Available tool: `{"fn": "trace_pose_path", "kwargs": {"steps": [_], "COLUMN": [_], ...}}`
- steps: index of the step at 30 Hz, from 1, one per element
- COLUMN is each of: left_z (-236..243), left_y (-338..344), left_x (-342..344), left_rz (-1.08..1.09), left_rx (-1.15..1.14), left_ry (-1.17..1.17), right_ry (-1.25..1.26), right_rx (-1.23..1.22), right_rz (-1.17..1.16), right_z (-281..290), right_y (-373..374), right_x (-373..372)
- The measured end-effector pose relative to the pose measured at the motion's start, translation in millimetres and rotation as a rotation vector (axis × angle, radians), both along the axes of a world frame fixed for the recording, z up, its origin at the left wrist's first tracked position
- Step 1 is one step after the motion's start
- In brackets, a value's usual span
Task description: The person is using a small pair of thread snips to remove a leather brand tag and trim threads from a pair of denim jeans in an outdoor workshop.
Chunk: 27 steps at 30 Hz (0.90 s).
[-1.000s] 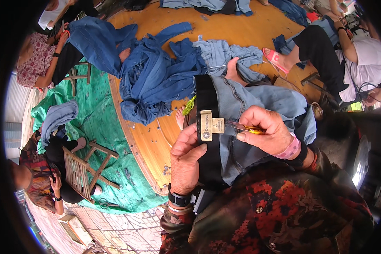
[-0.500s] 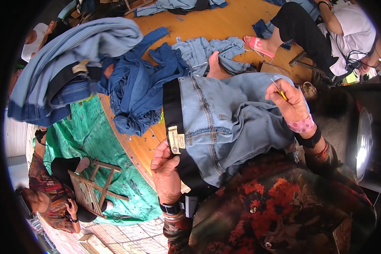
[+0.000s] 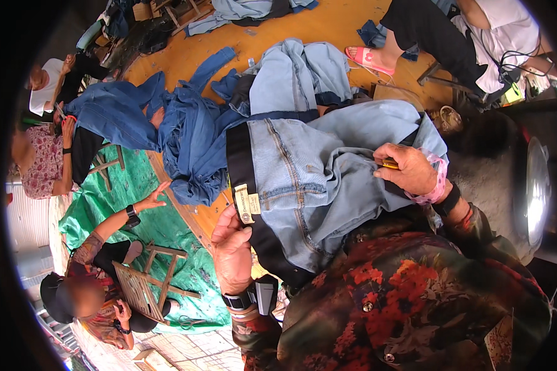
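A: what's across the lap?

B: pale denim jeans (image 3: 328, 179), spread between both hands. Left hand (image 3: 232, 253) has its grip pinched on the dark waistband (image 3: 244, 173), right under the paper tag (image 3: 246, 203).

A: and the other one?

B: right hand (image 3: 411, 170), grip closed on a small yellow tool (image 3: 388, 164), resting on the far side of the jeans.

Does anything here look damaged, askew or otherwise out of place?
Nothing stands out. The light blue denim jeans lie intact across the lap, the left hand at their black waistband by the pale tag, the right hand holding a small yellow tool. Dark blue jeans are heaped loosely beyond.
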<state>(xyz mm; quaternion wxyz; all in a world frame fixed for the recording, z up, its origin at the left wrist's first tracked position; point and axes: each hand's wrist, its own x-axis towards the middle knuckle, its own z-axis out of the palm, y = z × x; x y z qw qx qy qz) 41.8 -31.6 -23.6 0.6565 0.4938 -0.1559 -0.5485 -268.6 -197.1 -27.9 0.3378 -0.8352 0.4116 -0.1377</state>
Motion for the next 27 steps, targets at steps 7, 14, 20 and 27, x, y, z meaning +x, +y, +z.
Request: {"fn": "trace_pose_path", "kwargs": {"steps": [7, 14, 20, 27], "left_z": [11.1, 10.1, 65.5, 54.0], "left_y": [-20.2, -46.3, -49.6, -29.0], "left_x": [-2.8, 7.9, 8.3, 12.8], "left_rz": [-0.029, -0.145, 0.038, 0.192], "left_rx": [0.06, 0.056, -0.344, -0.286], "left_ry": [0.074, -0.052, 0.036, -0.142], "right_ry": [0.054, -0.083, -0.623, -0.465], "right_rx": [-0.119, -0.009, 0.008, -0.237], "right_rz": [-0.052, -0.219, -0.203, 0.054], "right_z": [-13.4, -16.8, 52.6, 52.6], "right_y": [11.4, 7.2, 0.4, 29.0], "right_x": [1.3, 3.4, -15.7, -13.2]}}
